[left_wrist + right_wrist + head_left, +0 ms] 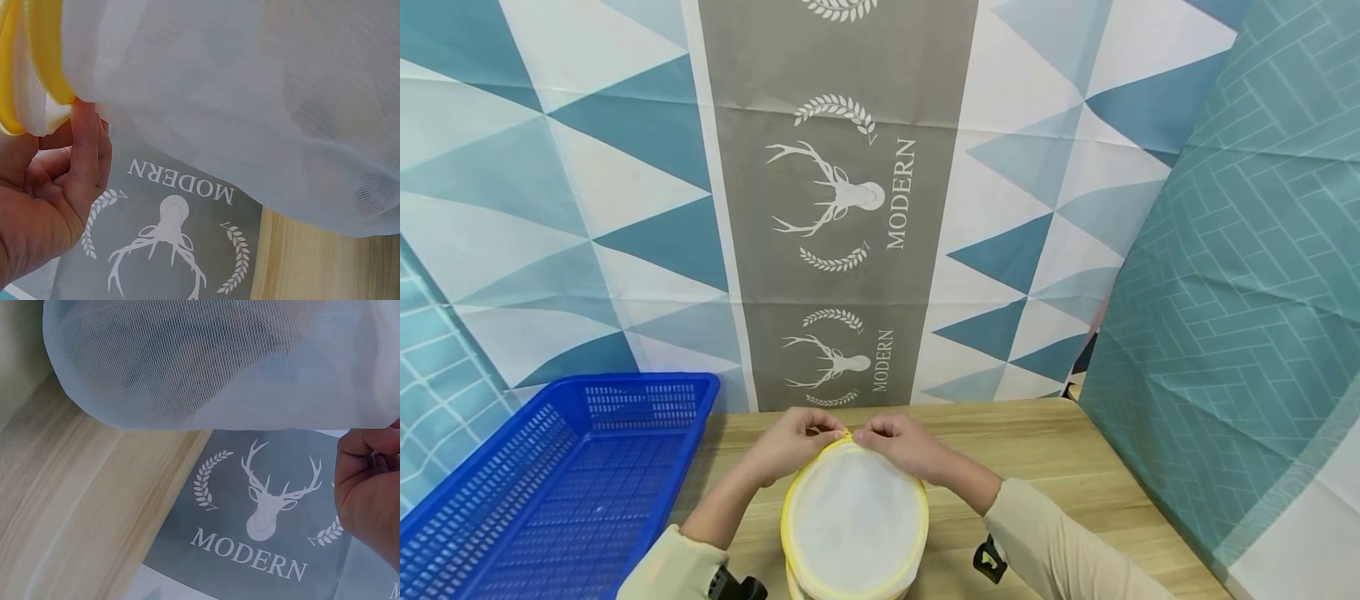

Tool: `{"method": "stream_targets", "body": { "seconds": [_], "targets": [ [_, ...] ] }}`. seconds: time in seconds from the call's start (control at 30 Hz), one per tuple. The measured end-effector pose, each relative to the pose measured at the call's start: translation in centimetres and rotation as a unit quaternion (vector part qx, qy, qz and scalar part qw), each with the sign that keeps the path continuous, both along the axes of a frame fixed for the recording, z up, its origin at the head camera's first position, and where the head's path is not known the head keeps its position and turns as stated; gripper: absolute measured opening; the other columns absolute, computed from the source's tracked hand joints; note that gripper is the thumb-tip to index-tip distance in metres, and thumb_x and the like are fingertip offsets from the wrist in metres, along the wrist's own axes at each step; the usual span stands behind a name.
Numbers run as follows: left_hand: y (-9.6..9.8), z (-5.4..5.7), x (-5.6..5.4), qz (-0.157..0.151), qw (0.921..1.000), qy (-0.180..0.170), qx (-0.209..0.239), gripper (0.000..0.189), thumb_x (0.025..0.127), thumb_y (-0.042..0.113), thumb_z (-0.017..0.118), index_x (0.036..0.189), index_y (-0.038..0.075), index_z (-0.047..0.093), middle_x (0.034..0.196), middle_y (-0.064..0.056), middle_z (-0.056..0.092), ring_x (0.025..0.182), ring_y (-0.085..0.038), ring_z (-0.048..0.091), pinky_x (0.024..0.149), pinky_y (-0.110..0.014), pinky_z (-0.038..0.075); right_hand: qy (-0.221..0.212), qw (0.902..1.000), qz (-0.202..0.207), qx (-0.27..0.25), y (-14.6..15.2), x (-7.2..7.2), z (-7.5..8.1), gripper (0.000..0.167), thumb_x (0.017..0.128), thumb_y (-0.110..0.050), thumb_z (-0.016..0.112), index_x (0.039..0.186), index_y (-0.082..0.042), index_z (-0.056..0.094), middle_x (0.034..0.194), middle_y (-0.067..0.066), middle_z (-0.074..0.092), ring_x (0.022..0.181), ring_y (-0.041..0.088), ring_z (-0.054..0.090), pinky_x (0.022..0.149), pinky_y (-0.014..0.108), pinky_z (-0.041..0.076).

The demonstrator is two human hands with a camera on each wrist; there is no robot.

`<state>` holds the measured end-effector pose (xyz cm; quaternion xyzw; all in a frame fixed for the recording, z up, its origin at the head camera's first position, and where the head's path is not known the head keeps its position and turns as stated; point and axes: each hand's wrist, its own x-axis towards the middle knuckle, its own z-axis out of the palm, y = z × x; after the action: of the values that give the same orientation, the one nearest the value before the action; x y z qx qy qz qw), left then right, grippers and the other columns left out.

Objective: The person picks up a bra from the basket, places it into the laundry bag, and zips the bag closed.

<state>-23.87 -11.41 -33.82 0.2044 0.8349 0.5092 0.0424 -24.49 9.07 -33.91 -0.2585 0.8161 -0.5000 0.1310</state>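
A round white mesh laundry bag (859,517) with yellow trim stands on the wooden table in front of me. At the far side of its round top, my left hand (796,443) pinches the yellow edging (50,56) between thumb and fingers. Right beside it, my right hand (904,448) pinches the same rim, the two sets of fingertips nearly meeting. Two yellow bands with white mesh between them show in the left wrist view. Through the bag's mesh wall (187,369), blurred darker patches show in the right wrist view.
A blue plastic basket (576,379) with slotted walls stands at the left, close to my left forearm. The wooden table (1037,450) extends to the right of the bag. Behind it hangs a patterned cloth (820,275), and a teal one (1247,275) hangs along the right side.
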Motion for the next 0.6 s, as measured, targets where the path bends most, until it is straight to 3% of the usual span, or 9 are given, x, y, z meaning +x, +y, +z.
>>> {"method": "stream_targets", "body": {
  "seconds": [0.6],
  "targets": [
    [-0.24,-0.87,0.06,0.032,0.9993,-0.009,0.015,0.017,0.091,0.015,0.06,0.093,0.001,0.067,0.084,-0.007,0.067,0.07,-0.013,0.06,0.058,-0.026,0.05,-0.004,0.9996,-0.027,-0.01,0.7,-0.12,-0.73,0.032,0.097,-0.028,0.051,0.091,0.0,0.065,0.07,-0.001,0.054,0.054,0.008,0.051,0.049,0.022,0.045]
  ]
}}
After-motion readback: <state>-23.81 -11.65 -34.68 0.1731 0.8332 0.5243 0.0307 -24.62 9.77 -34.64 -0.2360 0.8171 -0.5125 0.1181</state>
